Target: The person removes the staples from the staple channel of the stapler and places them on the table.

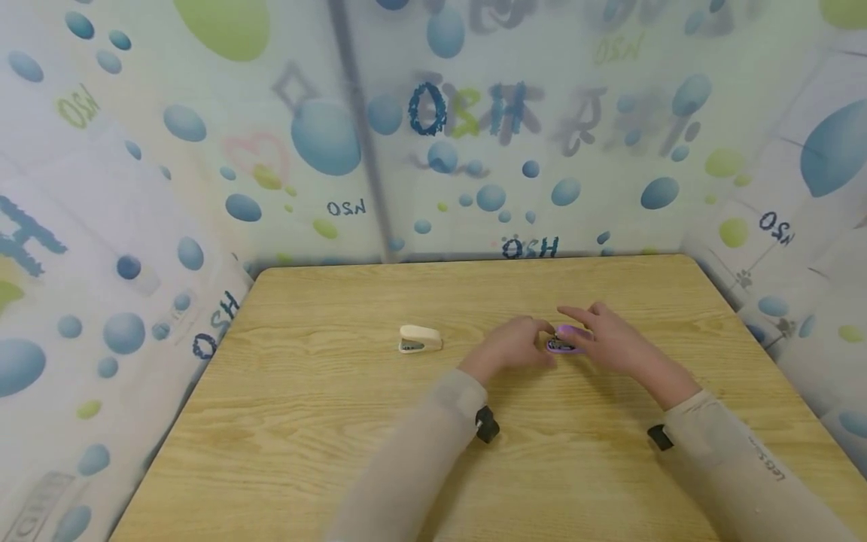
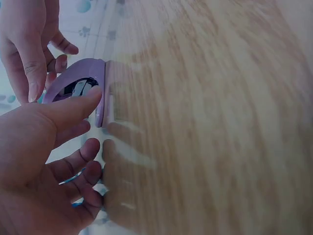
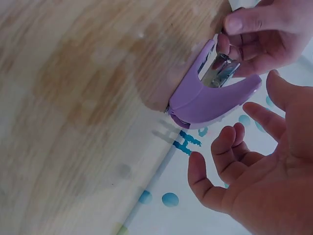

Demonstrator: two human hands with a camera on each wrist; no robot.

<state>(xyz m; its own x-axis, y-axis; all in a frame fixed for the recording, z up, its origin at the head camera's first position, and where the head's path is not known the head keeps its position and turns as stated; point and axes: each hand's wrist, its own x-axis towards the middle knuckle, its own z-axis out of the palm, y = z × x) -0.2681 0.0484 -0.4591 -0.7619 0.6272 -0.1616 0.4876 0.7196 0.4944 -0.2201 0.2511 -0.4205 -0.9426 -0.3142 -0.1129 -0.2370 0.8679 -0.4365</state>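
A purple stapler point(image 1: 561, 346) lies on the wooden table between the two hands, its jaws standing apart. The right wrist view shows the purple body point(image 3: 200, 100) and bare metal parts inside its mouth. My left hand point(image 1: 516, 343) is at the stapler's mouth end, fingers loosely bent; whether they touch it is unclear. In the left wrist view its thumb point(image 2: 80, 108) overlaps part of the stapler. My right hand point(image 1: 612, 340) hovers around the other end, with fingers spread; in the right wrist view a gap separates most of them from the stapler.
A cream stapler point(image 1: 421, 336) sits on the table point(image 1: 305, 421), left of the hands. Patterned curtains point(image 1: 433, 203) with blue and green dots enclose the table's back and sides.
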